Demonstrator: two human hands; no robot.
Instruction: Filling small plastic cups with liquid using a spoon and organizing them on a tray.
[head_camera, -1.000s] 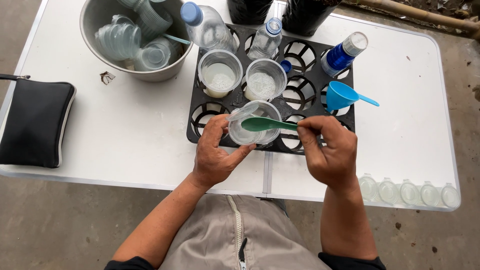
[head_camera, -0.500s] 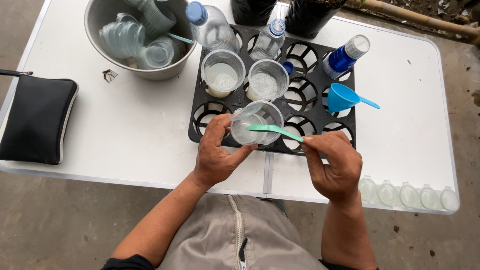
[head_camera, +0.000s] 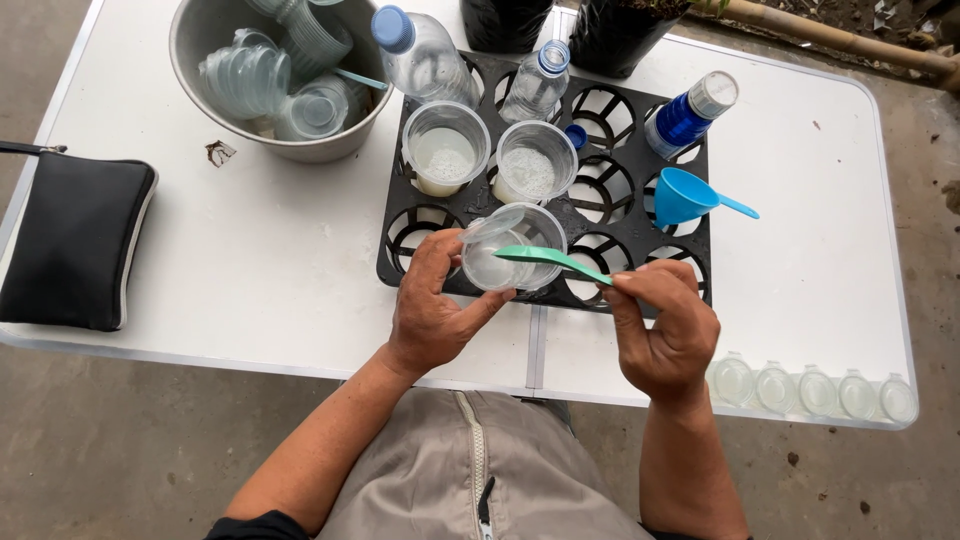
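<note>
Seen from above, a white folding table (head_camera: 250, 250) fills the view, with a person's two bare forearms reaching onto it from the near edge. At the table's left edge lies a black zip pouch (head_camera: 72, 240). Toward the far left corner stands a metal bowl (head_camera: 200, 60) holding stacked clear plastic cups. To its right a black plastic tray (head_camera: 640, 170) with round openings takes up the middle of the table; along its far side stand two clear bottles with blue caps, and in front of them two clear cups (head_camera: 445, 148) holding pale, cloudy contents. The left hand (head_camera: 432, 305) curls around a clear plastic cup (head_camera: 512, 250) at the tray's near edge, thumb and fingers gripping its wall, the cup tipped slightly. The right hand (head_camera: 665, 325) pinches the handle of a green plastic spoon (head_camera: 545, 258), whose bowl sits over the mouth of the held cup. Farther right on the tray a blue funnel (head_camera: 688, 195) rests in an opening, and a blue bottle (head_camera: 690, 112) with a silver cap stands near the tray's far right corner. Along the table's near right edge sits a row of small clear lids (head_camera: 815, 390).
</note>
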